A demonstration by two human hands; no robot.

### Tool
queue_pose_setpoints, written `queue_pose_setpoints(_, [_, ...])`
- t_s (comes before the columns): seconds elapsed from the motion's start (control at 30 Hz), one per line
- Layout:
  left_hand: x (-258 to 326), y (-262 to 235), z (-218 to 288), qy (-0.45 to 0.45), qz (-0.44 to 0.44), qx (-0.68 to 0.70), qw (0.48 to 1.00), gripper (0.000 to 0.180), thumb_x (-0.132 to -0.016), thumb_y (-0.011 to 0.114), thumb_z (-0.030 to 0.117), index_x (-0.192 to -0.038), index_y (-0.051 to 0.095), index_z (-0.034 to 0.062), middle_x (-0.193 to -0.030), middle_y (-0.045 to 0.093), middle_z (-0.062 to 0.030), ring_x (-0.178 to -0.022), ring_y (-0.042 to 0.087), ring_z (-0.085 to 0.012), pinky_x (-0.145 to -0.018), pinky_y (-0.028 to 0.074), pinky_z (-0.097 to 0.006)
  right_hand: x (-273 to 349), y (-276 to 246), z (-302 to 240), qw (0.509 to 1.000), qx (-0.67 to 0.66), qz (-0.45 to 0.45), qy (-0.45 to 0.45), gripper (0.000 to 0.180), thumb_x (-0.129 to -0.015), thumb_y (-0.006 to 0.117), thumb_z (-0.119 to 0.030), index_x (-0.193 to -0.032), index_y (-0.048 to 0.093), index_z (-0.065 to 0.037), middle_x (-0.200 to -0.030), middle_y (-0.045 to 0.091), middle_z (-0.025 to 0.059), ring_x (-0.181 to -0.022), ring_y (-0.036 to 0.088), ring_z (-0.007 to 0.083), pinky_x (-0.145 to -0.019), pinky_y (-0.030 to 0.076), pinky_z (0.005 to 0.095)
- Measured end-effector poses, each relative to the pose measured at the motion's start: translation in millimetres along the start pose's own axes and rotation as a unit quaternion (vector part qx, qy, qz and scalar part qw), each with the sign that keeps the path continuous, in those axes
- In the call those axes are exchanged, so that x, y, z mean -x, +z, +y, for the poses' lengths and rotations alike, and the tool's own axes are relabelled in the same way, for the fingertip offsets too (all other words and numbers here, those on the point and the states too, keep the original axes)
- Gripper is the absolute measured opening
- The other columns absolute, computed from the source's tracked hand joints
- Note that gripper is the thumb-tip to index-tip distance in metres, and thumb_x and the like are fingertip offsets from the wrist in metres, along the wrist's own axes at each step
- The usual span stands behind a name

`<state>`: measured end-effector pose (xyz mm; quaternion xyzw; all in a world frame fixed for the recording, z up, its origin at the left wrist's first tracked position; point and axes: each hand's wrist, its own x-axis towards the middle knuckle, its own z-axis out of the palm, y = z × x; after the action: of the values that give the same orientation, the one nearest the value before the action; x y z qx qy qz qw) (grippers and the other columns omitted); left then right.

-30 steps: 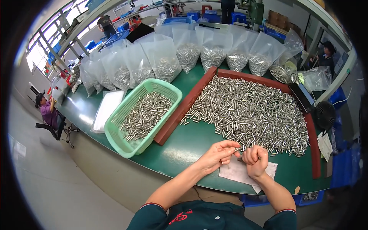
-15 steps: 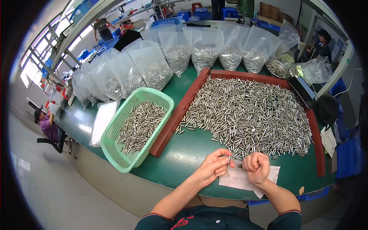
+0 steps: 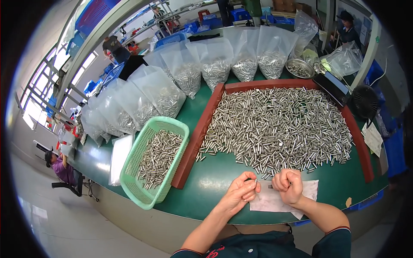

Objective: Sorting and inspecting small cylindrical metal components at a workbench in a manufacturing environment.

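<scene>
Between the thumb and fingers of my left hand (image 3: 237, 193) is a small metal pin (image 3: 256, 181), mostly hidden by the fingertips. My right hand (image 3: 289, 187) is curled into a fist round a slim tool, and its grey tip (image 3: 270, 186) points toward the left hand; its kind is not clear. Both hands hover by a whitish stained cloth (image 3: 271, 204) at the table's near edge. Just beyond them spreads a wide heap of short shiny metal pins (image 3: 275, 129). A dark red wooden border (image 3: 195, 148) frames the heap on three sides.
A pale green basket (image 3: 129, 182) of pins stands left of the border, beside flat plastic bags (image 3: 120, 159). Filled clear bags (image 3: 215, 64) line the back. A metal bowl (image 3: 300, 69), a dark boxy device (image 3: 331, 88) and a black fan (image 3: 365, 101) sit at the right. Other people work farther off.
The whole view has turned slightly, so the table sits lower at the left. My hands stay close together in the same grips, with the left hand's fingers shifted a little round the pin.
</scene>
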<state>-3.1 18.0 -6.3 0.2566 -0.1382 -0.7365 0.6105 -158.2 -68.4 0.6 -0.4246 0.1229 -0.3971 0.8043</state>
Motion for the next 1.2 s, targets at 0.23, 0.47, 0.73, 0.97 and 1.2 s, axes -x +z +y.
queue_pose_setpoints(0.23, [0,4,-3,0.016,0.000,-0.034,0.999,0.014,-0.084,0.051,0.008,-0.098,0.051,0.0042,-0.080,0.056,-0.0069,-0.052,0.034,-0.0025,-0.049,0.029,-0.016,3,4,-4,1.000,0.000,0.004,-0.002,0.031,-0.080,0.033,-0.019,-0.051,0.029,-0.007,-0.043,0.028,0.0008,-0.041,0.022,0.0099,-0.042,0.021,0.0253])
queue_pose_setpoints(0.47, [3,14,-10,-0.003,0.045,-0.281,0.959,0.014,-0.084,0.053,0.013,-0.095,0.052,0.0033,-0.079,0.057,-0.0051,-0.054,0.035,-0.0038,-0.048,0.027,-0.017,5,1,1,1.000,0.005,0.008,0.005,0.031,-0.080,0.033,-0.019,-0.051,0.029,-0.007,-0.043,0.028,0.0010,-0.041,0.023,0.0096,-0.042,0.020,0.0249])
queue_pose_setpoints(0.73, [-5,2,-6,0.051,0.041,-0.099,0.993,0.013,-0.086,0.049,0.010,-0.097,0.047,0.0036,-0.080,0.052,-0.0052,-0.049,0.028,-0.0039,-0.047,0.025,-0.018,-3,3,0,1.000,0.003,0.025,-0.001,0.033,-0.080,0.034,-0.021,-0.050,0.030,-0.009,-0.042,0.027,-0.0004,-0.039,0.021,0.0091,-0.040,0.019,0.0246])
queue_pose_setpoints(0.97, [-7,2,-6,0.041,0.049,-0.108,0.992,0.010,-0.086,0.049,0.009,-0.094,0.048,0.0042,-0.079,0.052,-0.0054,-0.049,0.028,-0.0040,-0.047,0.025,-0.018,-3,-1,1,0.999,0.002,0.031,0.011,0.033,-0.079,0.035,-0.020,-0.049,0.029,-0.009,-0.042,0.028,0.0001,-0.039,0.020,0.0092,-0.040,0.019,0.0251])
queue_pose_setpoints(1.2, [-4,3,-7,0.028,0.041,-0.107,0.993,0.010,-0.087,0.047,0.009,-0.095,0.048,0.0036,-0.078,0.052,-0.0060,-0.049,0.028,-0.0039,-0.047,0.024,-0.017,1,-3,2,1.000,0.007,0.018,0.005,0.033,-0.080,0.035,-0.021,-0.050,0.029,-0.008,-0.043,0.027,0.0002,-0.040,0.021,0.0089,-0.041,0.019,0.0251])
